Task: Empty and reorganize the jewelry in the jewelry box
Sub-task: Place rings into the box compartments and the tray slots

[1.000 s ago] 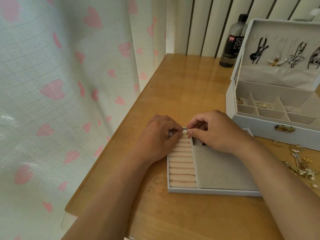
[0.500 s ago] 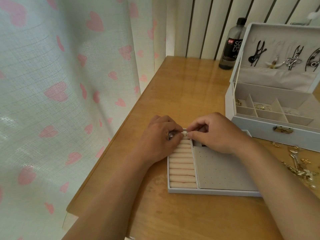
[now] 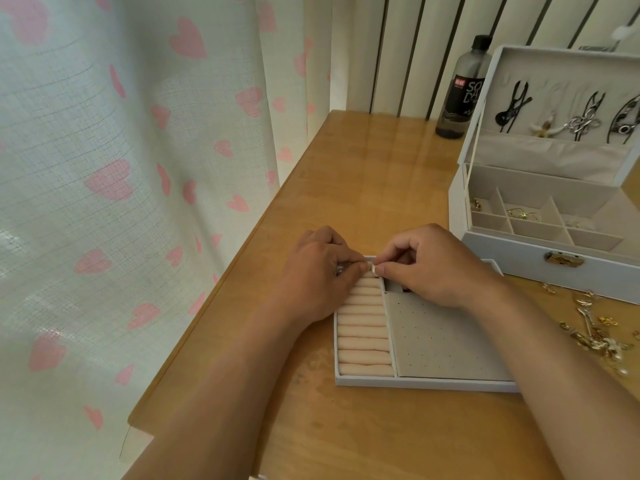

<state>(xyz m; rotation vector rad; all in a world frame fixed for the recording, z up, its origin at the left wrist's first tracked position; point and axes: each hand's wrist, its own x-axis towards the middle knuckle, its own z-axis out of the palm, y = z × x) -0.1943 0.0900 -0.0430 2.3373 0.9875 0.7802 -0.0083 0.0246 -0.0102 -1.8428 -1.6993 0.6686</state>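
A pale grey removable tray (image 3: 422, 383) lies on the wooden table, with pink ring rolls (image 3: 363, 334) on its left and a dotted earring pad (image 3: 440, 341) on its right. Both hands meet at the tray's far left corner. My right hand (image 3: 433, 268) pinches a small white piece (image 3: 373, 268) at the top ring roll. My left hand (image 3: 318, 271) has curled fingers holding a small shiny item, mostly hidden. The open jewelry box (image 3: 554, 258) stands at the right, with chains in its compartments and clips on its lid.
A heap of gold jewelry (image 3: 595, 330) is spread on the table at the right of the tray. A dark bottle (image 3: 464, 88) stands behind the box. A heart-print curtain (image 3: 138, 168) hangs along the table's left edge.
Both hands stay at the tray's far corner with only tiny finger shifts. The view has tilted down slightly.
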